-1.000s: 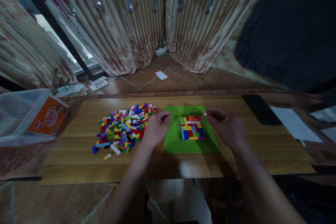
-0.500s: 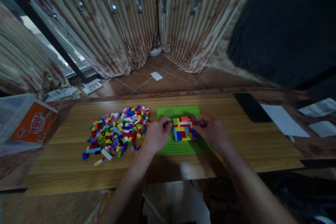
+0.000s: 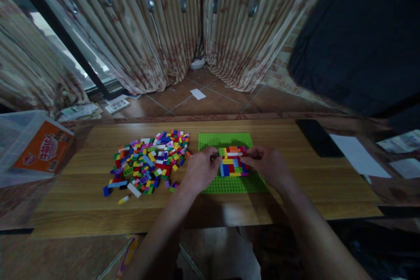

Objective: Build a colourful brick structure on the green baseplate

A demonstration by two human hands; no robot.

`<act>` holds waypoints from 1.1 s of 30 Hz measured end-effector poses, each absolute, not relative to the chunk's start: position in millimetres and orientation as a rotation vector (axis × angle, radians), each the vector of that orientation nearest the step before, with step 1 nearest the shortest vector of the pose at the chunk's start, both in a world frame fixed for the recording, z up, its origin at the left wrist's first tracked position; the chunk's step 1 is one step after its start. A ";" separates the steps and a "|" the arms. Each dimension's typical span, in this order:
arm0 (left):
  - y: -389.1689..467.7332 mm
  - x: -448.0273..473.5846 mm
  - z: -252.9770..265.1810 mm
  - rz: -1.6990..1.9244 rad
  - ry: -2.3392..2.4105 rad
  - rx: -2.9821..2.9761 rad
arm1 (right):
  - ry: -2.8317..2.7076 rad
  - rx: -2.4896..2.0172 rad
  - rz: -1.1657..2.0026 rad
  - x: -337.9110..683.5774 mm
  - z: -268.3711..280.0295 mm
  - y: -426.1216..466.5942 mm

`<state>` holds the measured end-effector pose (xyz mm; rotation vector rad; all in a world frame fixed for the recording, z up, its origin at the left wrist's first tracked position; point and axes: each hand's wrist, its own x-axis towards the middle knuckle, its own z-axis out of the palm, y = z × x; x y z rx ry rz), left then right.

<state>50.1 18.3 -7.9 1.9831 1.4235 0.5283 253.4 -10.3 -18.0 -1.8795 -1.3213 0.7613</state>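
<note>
A multicoloured block of toy building bricks (image 3: pixel 233 162) sits on a green studded baseplate (image 3: pixel 226 186). My left hand (image 3: pixel 202 169) is at the block's left edge, its fingers bent and fingertips against the bricks. At the opposite edge, my right hand (image 3: pixel 268 164) has thumb and fingers drawn together on the block's side. Between them the two hands grip the block. Its top shows red, yellow, blue, white and orange bricks; the fingers hide parts of both sides.
Left of the baseplate, a loose pile of bricks (image 3: pixel 149 162) spreads over the wooden table (image 3: pixel 82 210). A black phone-like slab (image 3: pixel 318 138) and a white paper (image 3: pixel 359 155) lie to the right. A clear plastic box (image 3: pixel 22 118) with an orange label stands at the far left.
My left fingertips have come closer to the block's left edge. The right hand stays at the right edge. The whole view has shifted slightly.
</note>
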 end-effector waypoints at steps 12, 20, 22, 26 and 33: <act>17.8 50.9 -13.7 0.542 1.398 2.009 | -1.325 -1.888 0.788 254.1 -17.4 -10.4; 15.5 52.6 -14.5 0.570 1.412 2.039 | -1.328 -1.839 0.883 260.1 -26.5 -8.0; 15.1 52.9 -14.7 0.577 1.414 2.036 | -1.360 -1.841 0.865 258.9 -25.5 -8.2; 14.0 52.8 -13.3 0.573 1.400 2.024 | -1.399 -1.845 0.820 257.2 -24.7 -8.2; 14.9 50.1 -10.4 0.582 1.378 2.006 | -1.337 -1.858 0.851 267.6 -12.4 -8.3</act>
